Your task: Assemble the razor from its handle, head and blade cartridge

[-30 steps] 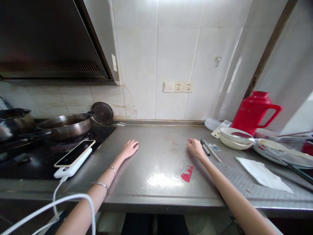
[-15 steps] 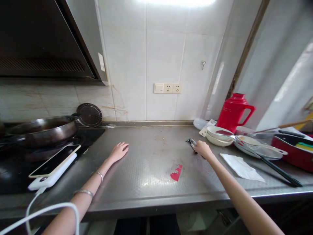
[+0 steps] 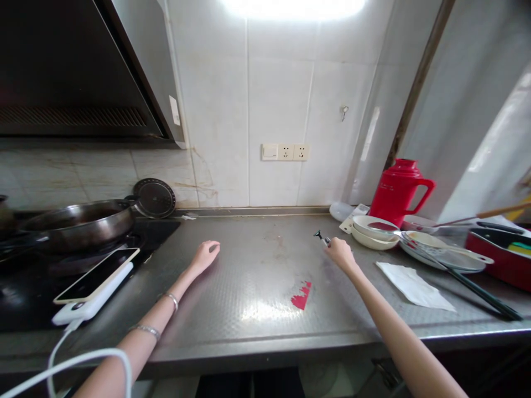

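My right hand (image 3: pixel 341 253) is closed around the silvery handle of what looks like a razor (image 3: pixel 318 235). Its black T-shaped head points up and to the left, held just above the steel counter (image 3: pixel 244 265). On the counter, nearer to me, is a torn red patch (image 3: pixel 302 295) with ragged edges. My left hand (image 3: pixel 204 257) is at the counter's left side with nothing in it. Its fingers are loosely curved, with a gap between thumb and forefinger. Two bracelets circle that forearm.
Left, a steel pan (image 3: pixel 83 224) sits on the black stove, beside a phone (image 3: pixel 97 275) on a white power bank with a cable. Right are a red thermos (image 3: pixel 392 190), stacked bowls (image 3: pixel 373 241), a strainer (image 3: pixel 450 257), a white tissue (image 3: pixel 415 284) and a red pot (image 3: pixel 493 254).
My right hand has lifted slightly, and the razor's head has swung upward. The fingers of my left hand have curled in from a flatter spread. The view has shifted a little.
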The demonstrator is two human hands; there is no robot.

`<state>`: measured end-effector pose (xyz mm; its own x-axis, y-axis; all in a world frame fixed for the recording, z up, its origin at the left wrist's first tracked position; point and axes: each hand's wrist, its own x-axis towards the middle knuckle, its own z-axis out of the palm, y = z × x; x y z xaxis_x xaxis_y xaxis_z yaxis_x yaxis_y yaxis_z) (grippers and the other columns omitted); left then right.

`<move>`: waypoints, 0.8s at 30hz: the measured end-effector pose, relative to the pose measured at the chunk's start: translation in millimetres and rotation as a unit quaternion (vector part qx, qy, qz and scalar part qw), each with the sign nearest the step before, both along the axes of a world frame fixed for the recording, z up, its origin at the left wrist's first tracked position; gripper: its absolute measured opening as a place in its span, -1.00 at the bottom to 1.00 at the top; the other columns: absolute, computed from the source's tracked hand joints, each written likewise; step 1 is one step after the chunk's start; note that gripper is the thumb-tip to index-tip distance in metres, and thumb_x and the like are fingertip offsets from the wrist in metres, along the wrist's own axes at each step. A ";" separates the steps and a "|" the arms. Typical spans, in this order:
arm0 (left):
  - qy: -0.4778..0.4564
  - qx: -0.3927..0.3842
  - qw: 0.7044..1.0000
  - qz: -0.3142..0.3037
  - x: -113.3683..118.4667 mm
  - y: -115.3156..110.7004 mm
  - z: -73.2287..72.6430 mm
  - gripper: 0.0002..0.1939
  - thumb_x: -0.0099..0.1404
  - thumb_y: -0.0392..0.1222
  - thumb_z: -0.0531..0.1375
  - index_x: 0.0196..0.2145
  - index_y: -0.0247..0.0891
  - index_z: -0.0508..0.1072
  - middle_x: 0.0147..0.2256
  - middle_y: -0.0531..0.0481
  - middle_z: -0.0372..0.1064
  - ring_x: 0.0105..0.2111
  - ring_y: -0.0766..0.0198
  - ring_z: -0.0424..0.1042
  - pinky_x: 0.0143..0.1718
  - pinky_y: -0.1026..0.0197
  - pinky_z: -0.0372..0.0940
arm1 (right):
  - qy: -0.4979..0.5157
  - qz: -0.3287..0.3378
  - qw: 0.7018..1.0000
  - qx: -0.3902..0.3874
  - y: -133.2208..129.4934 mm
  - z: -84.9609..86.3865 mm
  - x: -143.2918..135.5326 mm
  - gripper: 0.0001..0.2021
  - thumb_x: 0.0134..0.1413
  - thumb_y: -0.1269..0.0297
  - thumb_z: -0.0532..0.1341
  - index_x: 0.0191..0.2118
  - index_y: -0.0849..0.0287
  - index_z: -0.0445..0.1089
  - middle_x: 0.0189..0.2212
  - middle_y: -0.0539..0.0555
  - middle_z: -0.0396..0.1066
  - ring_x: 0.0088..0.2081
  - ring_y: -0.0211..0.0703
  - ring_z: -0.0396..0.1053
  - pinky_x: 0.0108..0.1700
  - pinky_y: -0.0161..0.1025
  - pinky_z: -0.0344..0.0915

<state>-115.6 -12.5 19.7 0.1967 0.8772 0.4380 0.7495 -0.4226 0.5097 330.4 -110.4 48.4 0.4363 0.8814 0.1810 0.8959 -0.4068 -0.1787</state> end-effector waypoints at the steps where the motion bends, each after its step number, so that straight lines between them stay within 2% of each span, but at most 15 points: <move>1: -0.031 -0.004 0.999 -0.013 7.1 -1.5 4.2 -0.69 0.18 -0.13 0.03 -0.27 -0.29 0.51 -0.19 -0.10 0.48 -0.11 0.15 0.40 -0.01 0.13 0.22 | -0.004 0.003 1.000 0.015 0.9 3.0 -8.2 -0.76 -0.02 0.39 0.08 -0.30 0.34 0.47 -0.33 0.33 0.47 -0.27 -0.03 0.44 -0.37 -0.34 0.18; 4: -0.122 -0.015 0.991 -0.046 38.7 -7.5 15.0 -0.73 0.15 -0.13 0.06 -0.33 -0.30 0.50 -0.26 -0.10 0.50 -0.19 0.17 0.44 -0.09 0.15 0.27 | -0.012 0.032 0.998 0.058 2.9 13.6 -42.2 -0.74 0.03 0.35 0.06 -0.32 0.33 0.48 -0.33 0.32 0.47 -0.26 -0.06 0.43 -0.34 -0.34 0.17; 8: -0.233 -0.048 0.967 -0.093 94.5 -21.4 21.8 -0.79 0.12 -0.15 0.11 -0.43 -0.31 0.48 -0.43 -0.08 0.50 -0.37 0.25 0.48 -0.27 0.24 0.32 | -0.008 0.082 0.991 0.101 -1.1 25.0 -100.1 -0.75 0.07 0.34 0.05 -0.36 0.29 0.48 -0.31 0.26 0.45 -0.27 -0.13 0.41 -0.29 -0.36 0.15; 11: -0.283 -0.098 0.951 -0.080 130.0 -34.5 23.4 -0.77 0.11 -0.10 0.13 -0.47 -0.33 0.46 -0.54 -0.05 0.45 -0.52 0.30 0.43 -0.51 0.33 0.27 | 0.006 0.125 0.985 0.118 -10.2 27.0 -142.5 -0.74 0.12 0.33 0.03 -0.34 0.26 0.46 -0.32 0.22 0.42 -0.30 -0.18 0.39 -0.31 -0.37 0.14; 13: -0.291 -0.131 0.945 -0.071 145.2 -41.8 24.3 -0.71 0.10 -0.02 0.14 -0.48 -0.34 0.45 -0.56 -0.04 0.42 -0.62 0.35 0.35 -0.65 0.36 0.17 | 0.015 0.148 0.981 0.123 -16.8 25.4 -165.5 -0.74 0.15 0.34 0.01 -0.31 0.25 0.45 -0.30 0.20 0.41 -0.33 -0.20 0.38 -0.31 -0.37 0.15; 17: -0.289 -0.163 0.941 -0.064 155.1 -48.4 26.6 -0.63 0.10 0.07 0.14 -0.51 -0.35 0.44 -0.63 0.03 0.34 -0.73 0.43 0.21 -0.77 0.39 0.04 | 0.020 0.175 0.978 0.110 -24.1 18.9 -193.1 -0.73 0.18 0.35 -0.02 -0.27 0.25 0.43 -0.29 0.20 0.39 -0.31 -0.20 0.37 -0.28 -0.36 0.17; 24: -0.275 -0.229 0.933 -0.039 150.7 -40.6 24.2 -0.68 0.09 -0.02 0.17 -0.62 -0.35 0.36 -0.69 0.07 0.26 -0.78 0.47 0.14 -0.77 0.38 0.02 | 0.002 0.207 0.973 0.096 -24.5 14.3 -205.3 -0.74 0.18 0.38 -0.01 -0.22 0.27 0.41 -0.25 0.21 0.37 -0.25 -0.16 0.36 -0.26 -0.36 0.20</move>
